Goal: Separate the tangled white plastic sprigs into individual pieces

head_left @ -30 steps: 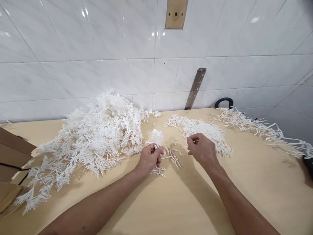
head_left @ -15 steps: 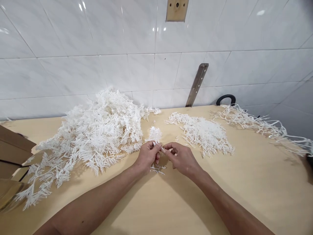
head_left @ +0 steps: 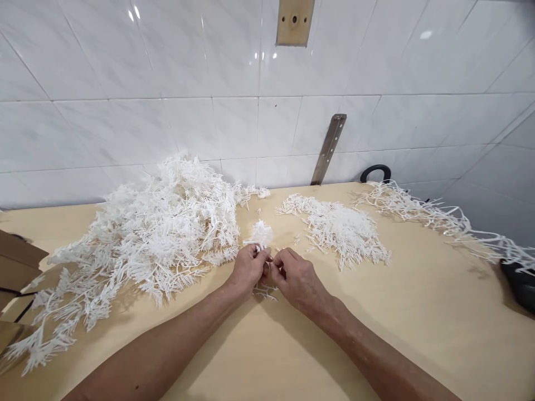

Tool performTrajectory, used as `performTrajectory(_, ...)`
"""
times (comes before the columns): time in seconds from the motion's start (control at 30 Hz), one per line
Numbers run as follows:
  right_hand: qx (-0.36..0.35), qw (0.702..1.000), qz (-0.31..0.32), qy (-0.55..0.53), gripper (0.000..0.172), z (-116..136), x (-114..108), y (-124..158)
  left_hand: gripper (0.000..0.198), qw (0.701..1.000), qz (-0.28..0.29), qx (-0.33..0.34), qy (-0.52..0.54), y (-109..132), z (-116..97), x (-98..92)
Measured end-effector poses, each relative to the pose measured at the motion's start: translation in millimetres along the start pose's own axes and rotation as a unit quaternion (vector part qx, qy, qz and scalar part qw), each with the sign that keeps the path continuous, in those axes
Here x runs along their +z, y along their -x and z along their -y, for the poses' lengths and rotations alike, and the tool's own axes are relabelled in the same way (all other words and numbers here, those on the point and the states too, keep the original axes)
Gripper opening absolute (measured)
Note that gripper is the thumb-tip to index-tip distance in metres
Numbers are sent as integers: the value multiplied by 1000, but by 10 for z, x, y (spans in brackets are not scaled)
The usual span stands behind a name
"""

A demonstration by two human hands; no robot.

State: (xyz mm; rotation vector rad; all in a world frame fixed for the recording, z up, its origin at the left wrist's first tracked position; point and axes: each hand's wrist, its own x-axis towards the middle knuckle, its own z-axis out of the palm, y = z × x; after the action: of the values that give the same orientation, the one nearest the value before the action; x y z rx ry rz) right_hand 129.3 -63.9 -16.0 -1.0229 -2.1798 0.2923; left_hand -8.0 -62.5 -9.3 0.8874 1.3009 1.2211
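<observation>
My left hand [head_left: 249, 266] is closed on a white branched plastic sprig [head_left: 262, 291]; its thin twigs show below the fingers. My right hand [head_left: 295, 274] is pinched close beside it, thumb and fingertips at the same sprig, though what lies between them is hidden. Just beyond the hands sits a small clump of fine white pieces [head_left: 261, 231]. A big heap of white branching sprigs [head_left: 167, 223] rises on the left. To the right of my hands spreads a lower pile of short white pieces [head_left: 340, 228].
Bare white stems [head_left: 422, 209] lie along the table's right back edge, near a black handle [head_left: 376, 171] and a black object [head_left: 518, 284]. A metal strip [head_left: 329, 149] leans on the tiled wall. Cardboard boxes [head_left: 19, 262] stand at the left edge of the tan table [head_left: 259, 356].
My right hand has turned and curled more tightly, moving slightly left and down beside the left hand. The whole view has shifted a little, with the piles appearing further left.
</observation>
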Motion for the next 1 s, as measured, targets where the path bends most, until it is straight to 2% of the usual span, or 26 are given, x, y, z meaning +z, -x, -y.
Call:
performTrajectory(0.07,34,999,32,-27,14,3,-34,-22,27,1000,-16,-2,-15,-8,-30,-14)
performTrajectory(0.13,83,994,52,-55,15,-80,-133,-72,26,999,11,-4,-38,2,-62,-31)
performTrajectory(0.2,136,990,-3,-24,16,-252,-282,-135,25,998,38,-6,-50,25,-87,-40)
performTrajectory(0.3,228,968,-83,55,15,-561,-519,-202,23,997,50,-18,-51,57,-108,-40)
performTrajectory(0.4,244,960,-98,94,17,-715,-671,-210,22,997,51,-25,-50,62,-112,-39)
performTrajectory(0.47,222,971,-44,72,16,-685,-707,-198,22,997,58,-22,-45,53,-104,-43)
performTrajectory(0.6,160,977,138,-16,15,-495,-658,-163,24,997,68,-8,-43,33,-81,-56)
performTrajectory(0.67,139,972,188,-30,19,-453,-602,-153,24,996,71,-6,-50,27,-73,-61)
performTrajectory(0.73,147,967,205,-19,25,-488,-547,-156,24,996,71,-8,-59,26,-70,-65)
performTrajectory(0.8,178,969,170,21,23,-584,-514,-168,24,995,70,-10,-70,36,-73,-64)
performTrajectory(0.9,216,971,45,87,20,-737,-527,-185,26,993,79,-17,-87,79,-96,-51)
performTrajectory(0.93,227,970,11,83,21,-765,-544,-189,26,992,85,-22,-92,100,-107,-42)
performTrajectory(1.0,257,966,-16,14,24,-766,-582,-195,25,990,100,-32,-99,144,-129,-19)
